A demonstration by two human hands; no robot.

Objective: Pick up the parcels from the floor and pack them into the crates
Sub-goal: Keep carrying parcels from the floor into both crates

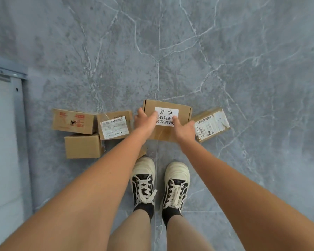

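Parcels are all lying on the floor [225, 51]; left hand [145, 121] and right hand [184, 129], fingers spread, are touching the labelled box [168, 105]; no crate is showing.

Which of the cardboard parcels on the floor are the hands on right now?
The middle parcel with the white Chinese notice label: the left hand and right hand are both on it. The three boxes to its left and the flat one to its right lie untouched.

Matt brown cardboard parcels [167, 120], white paper labels [166, 116] stuck on, polished grey marble-look floor tiles [225, 51], painted metal frame [7, 69]
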